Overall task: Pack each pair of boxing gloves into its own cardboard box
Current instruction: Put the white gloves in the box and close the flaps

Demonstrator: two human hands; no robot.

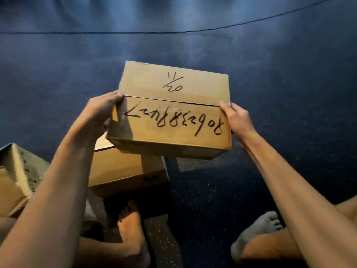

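Mid-frame, my left hand [104, 110] and right hand [238, 118] grip opposite ends of the closed cardboard box [170, 120], thumbs on top, probably to carry it level.

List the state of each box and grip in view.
marked box, flaps closed, held up in the air.
left grip, holds the marked box's left end.
right grip, holds its right end.
second box, closed, lying below the marked box.
far-left box, looks open, inside hidden.
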